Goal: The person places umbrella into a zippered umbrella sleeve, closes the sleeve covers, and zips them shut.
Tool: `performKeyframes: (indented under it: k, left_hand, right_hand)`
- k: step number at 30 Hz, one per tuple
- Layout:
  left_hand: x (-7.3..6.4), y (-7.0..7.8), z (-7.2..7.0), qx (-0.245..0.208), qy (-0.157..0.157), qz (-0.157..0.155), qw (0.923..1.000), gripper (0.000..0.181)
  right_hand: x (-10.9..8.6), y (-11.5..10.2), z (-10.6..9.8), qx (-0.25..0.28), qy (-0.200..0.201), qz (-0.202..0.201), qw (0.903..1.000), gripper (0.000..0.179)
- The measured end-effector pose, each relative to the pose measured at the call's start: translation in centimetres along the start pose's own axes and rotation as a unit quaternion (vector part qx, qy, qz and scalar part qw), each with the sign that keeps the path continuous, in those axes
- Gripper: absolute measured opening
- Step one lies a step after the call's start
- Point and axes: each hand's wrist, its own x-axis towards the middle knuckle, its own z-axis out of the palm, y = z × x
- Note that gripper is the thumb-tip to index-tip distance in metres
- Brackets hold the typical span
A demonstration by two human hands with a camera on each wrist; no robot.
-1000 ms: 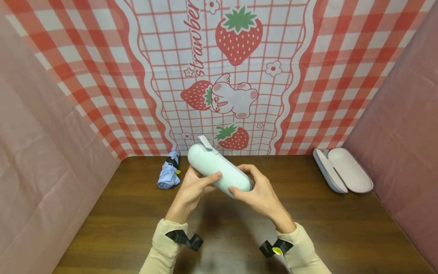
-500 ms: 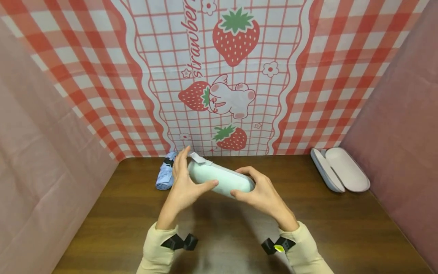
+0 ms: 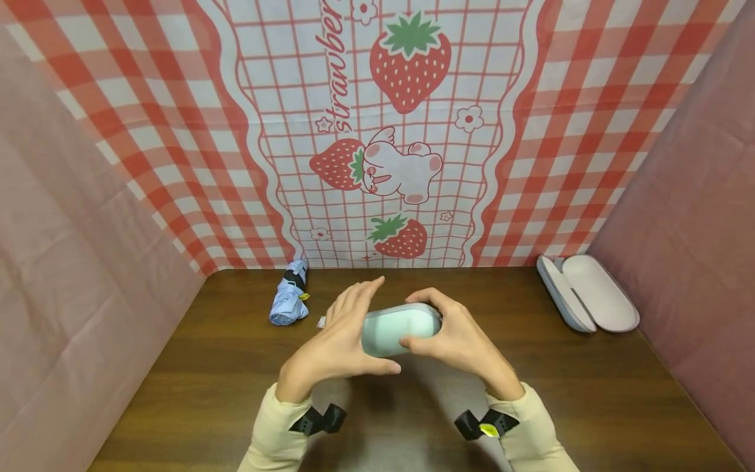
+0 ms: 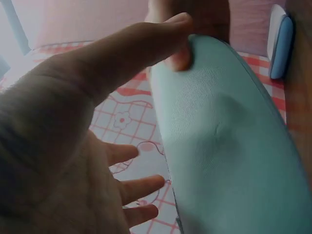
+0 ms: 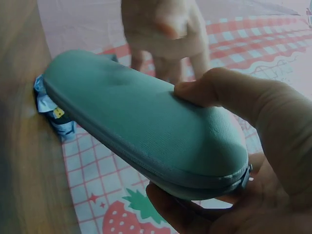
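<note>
A mint green zippered hard case (image 3: 389, 334), shaped like a glasses case, is held above the table in the head view. My right hand (image 3: 463, 337) grips its right end, the thumb on the near face and the fingers behind. Beside the left part of the case is my left hand (image 3: 333, 347), fingers extended and thumb apart. In the left wrist view those fingers look straight and clear of the case (image 4: 229, 141). A zip runs along the case edge in the right wrist view, and the case (image 5: 146, 117) looks closed. My left hand covers its left end in the head view.
A folded light blue umbrella (image 3: 288, 305) with a black band lies at the back left of the brown wooden table (image 3: 206, 393). At the back right an opened pale hard case (image 3: 601, 292) lies by the pink side cloth. A strawberry-print cloth (image 3: 407, 164) hangs behind.
The mint case has lowered and turned, its left end swinging down towards me. My left hand has let go of it and moved round its left end. The right hand keeps its grip.
</note>
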Motion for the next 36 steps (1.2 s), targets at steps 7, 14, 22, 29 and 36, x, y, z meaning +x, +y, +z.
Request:
performKeyframes:
  k: [7, 14, 22, 29, 36]
  left_hand:
    - [0.2, -0.4, 0.4, 0.005, -0.042, 0.005, 0.9991, 0.114]
    - [0.4, -0.7, 0.6, -0.016, -0.084, -0.007, 0.9963, 0.100]
    - [0.9, -1.2, 0.8, -0.026, -0.108, 0.037, 0.9931, 0.082]
    - [1.1, -1.6, 1.2, -0.002, -0.115, 0.050, 0.9921, 0.084]
    - [1.4, -1.8, 1.2, 0.012, -0.109, 0.069, 0.9916, 0.065]
  right_hand:
    - [-0.5, -0.8, -0.3, -0.012, -0.015, -0.029, 0.9994, 0.057]
    - [-0.8, -1.6, -0.6, 0.000, -0.043, -0.042, 0.9982, 0.057]
    - [-1.0, -2.1, -0.6, 0.019, -0.072, -0.037, 0.9965, 0.055]
    - [-0.9, -2.0, -0.6, 0.010, -0.069, -0.043, 0.9966, 0.054]
    - [-0.9, -1.9, -0.6, 0.013, -0.056, -0.049, 0.9971, 0.056]
